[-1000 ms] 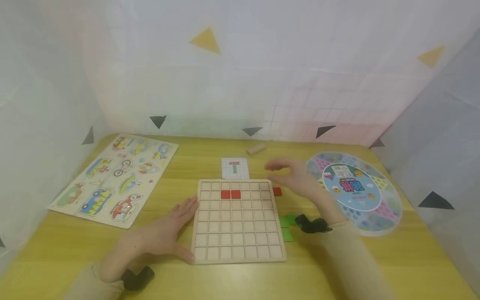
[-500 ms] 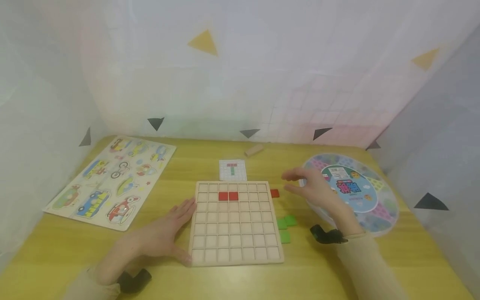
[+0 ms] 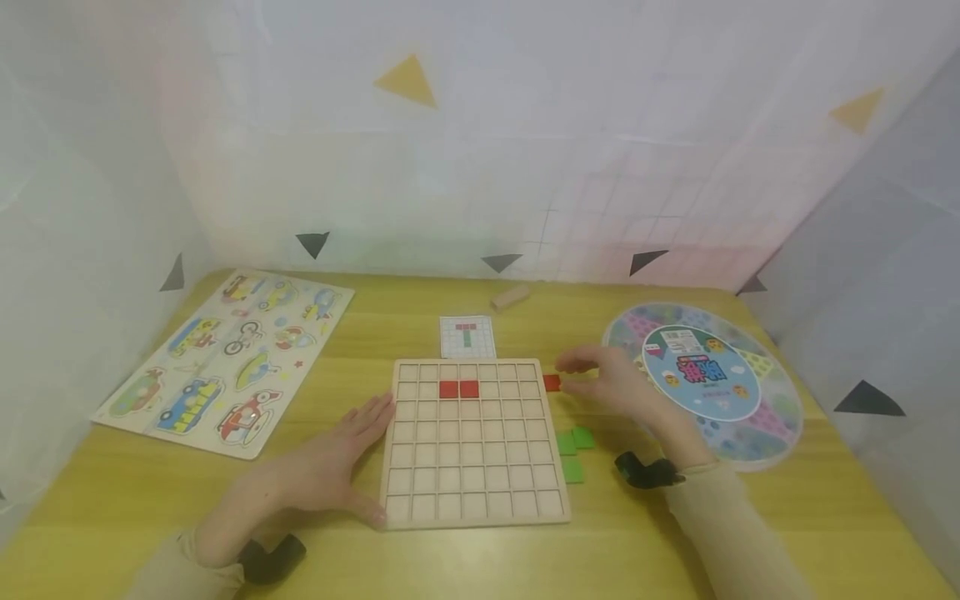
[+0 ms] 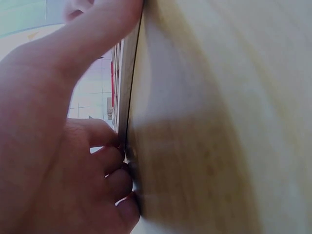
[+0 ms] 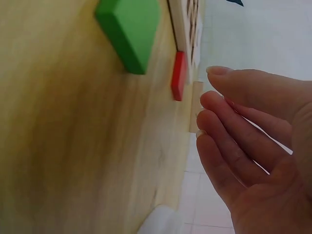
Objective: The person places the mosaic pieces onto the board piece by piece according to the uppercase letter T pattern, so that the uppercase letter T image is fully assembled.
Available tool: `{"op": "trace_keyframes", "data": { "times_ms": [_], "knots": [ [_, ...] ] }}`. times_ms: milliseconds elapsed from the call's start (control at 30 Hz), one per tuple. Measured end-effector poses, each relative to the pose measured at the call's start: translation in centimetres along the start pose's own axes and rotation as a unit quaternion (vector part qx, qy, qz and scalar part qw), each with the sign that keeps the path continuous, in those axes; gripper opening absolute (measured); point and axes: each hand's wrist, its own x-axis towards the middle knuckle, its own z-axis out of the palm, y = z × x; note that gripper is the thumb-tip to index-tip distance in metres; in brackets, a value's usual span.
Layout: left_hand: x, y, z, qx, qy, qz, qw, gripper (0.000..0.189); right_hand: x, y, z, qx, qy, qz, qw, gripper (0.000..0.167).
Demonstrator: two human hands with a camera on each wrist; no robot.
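Tabletop (image 3: 487,571) bears three red tiles (image 3: 448,389) and three green tiles (image 3: 573,472).

Hands (image 3: 318,473): two showed.
Grid board (image 3: 474,454): one lay against the left fingers (image 3: 372,417).
Red tiles (image 3: 468,389): three were visible, one beside the right fingers (image 3: 581,358), two farther left.
Green tiles (image 3: 573,471): three lay on the near side of the right fingers.
Pattern card (image 3: 467,337): one lay left of the right fingers.
Wooden block (image 3: 510,297): one lay beyond all fingers.
Puzzle board (image 3: 225,367): one lay left of the left fingers.
Round disc (image 3: 705,371): one lay right of the right fingers.
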Motion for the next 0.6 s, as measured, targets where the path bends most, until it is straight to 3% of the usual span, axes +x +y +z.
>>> {"op": "trace_keyframes", "data": {
  "times_ms": [300, 600],
  "knots": [
    [-0.2, 0.1, -0.1, -0.009, 0.000, 0.010, 0.9999, 0.138, 0.3, 1.1, 0.6, -0.007, 0.004, -0.025, 0.9997, 0.030],
    [-0.2, 0.4, -0.2, -0.015, -0.001, 0.004, 0.9999, 0.138, 0.4, 1.4, 1.0, -0.005, -0.014, 0.003, 0.9999, 0.035]
  ]
}}
